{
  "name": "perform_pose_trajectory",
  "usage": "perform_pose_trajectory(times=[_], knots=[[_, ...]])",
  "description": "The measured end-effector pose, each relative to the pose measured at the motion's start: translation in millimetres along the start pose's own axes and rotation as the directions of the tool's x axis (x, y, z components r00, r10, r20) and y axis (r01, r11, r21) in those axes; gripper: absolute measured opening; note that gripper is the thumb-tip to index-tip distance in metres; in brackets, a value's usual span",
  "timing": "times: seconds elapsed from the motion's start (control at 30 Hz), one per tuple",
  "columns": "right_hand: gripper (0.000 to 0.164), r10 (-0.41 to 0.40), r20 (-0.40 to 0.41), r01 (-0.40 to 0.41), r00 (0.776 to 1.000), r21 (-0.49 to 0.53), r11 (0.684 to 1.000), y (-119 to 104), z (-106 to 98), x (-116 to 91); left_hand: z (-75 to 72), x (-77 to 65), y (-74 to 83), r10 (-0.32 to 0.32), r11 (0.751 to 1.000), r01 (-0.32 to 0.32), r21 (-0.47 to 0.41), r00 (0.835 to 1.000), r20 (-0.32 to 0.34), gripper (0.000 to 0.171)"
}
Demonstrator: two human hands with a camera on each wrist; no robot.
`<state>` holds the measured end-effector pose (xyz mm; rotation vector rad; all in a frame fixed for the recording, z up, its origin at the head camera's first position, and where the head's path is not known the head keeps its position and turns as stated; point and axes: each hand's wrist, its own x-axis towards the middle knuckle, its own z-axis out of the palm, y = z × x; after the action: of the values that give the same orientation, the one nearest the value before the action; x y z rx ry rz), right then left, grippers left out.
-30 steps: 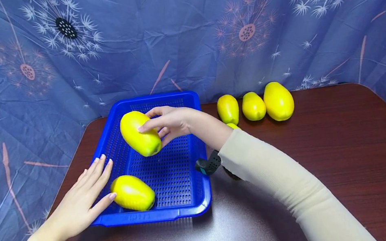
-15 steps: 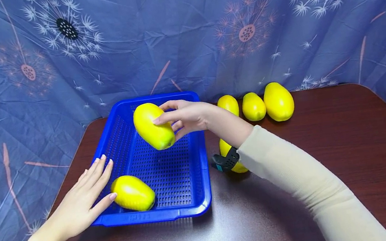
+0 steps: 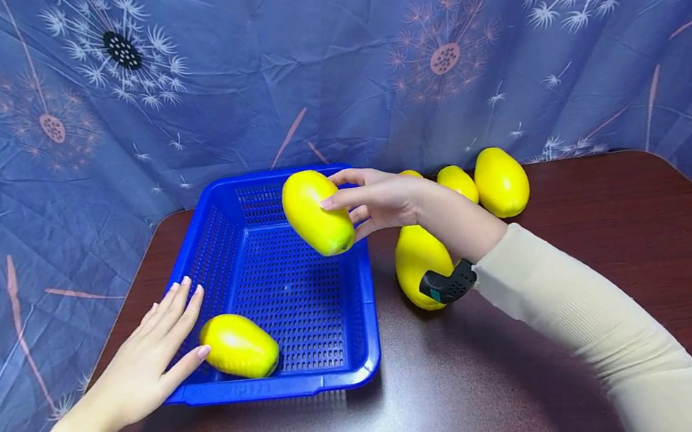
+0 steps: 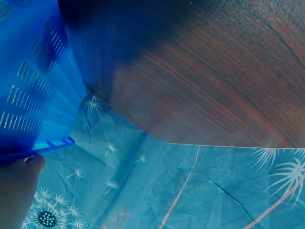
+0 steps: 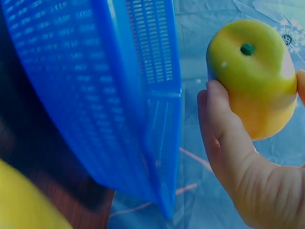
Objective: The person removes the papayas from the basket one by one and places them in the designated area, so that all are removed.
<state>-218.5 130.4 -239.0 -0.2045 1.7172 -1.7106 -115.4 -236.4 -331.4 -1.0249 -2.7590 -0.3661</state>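
My right hand (image 3: 377, 200) grips a yellow oblong fruit (image 3: 315, 213) and holds it above the right wall of the blue perforated basket (image 3: 366, 361). The right wrist view shows this fruit (image 5: 257, 71) pinched between the fingers, its greenish end with a small green stem facing the camera. Over the basket's left side lies my left hand (image 3: 153, 354), fingers straight; its thumb tip is by a second yellow fruit (image 3: 239, 345) inside the basket. In the left wrist view, part of the left hand (image 4: 19, 191) touches the basket's rim (image 4: 52, 144).
To the basket's right, a yellow fruit (image 3: 419, 265) lies on the dark wooden table (image 3: 622, 243), partly behind the black wrist strap (image 3: 447, 284). Further back are more fruits, including a large one (image 3: 500, 182); the right arm partly covers some. A blue dandelion-print curtain (image 3: 325, 64) hangs behind.
My right hand has carried the gripped fruit to the right and slightly up, from over the basket's middle to its right wall. The left hand and the fruit beside it have stayed in place.
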Motion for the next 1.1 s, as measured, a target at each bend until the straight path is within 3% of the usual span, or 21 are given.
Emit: perform_pose_trajectory(times=[0.17,0.67,1.1], knots=[[0.057,-0.003,-0.010,0.003,1.000,0.041,0.999,5.0,-12.2,-12.8,-0.3,0.1,0.2,-0.001,1.000,0.001,-0.002,1.000,0.002,0.071],[0.051,-0.033,-0.086,0.034,0.996,0.014,0.999,23.3,-45.6,-44.0,0.0,-0.2,-0.9,-0.018,1.000,0.018,-0.012,1.000,0.009,0.071],[0.047,-0.074,-0.063,0.076,0.995,0.041,0.996,35.6,-67.2,-73.1,-0.4,0.6,-0.6,-0.014,1.000,0.014,-0.001,1.000,0.010,0.071]])
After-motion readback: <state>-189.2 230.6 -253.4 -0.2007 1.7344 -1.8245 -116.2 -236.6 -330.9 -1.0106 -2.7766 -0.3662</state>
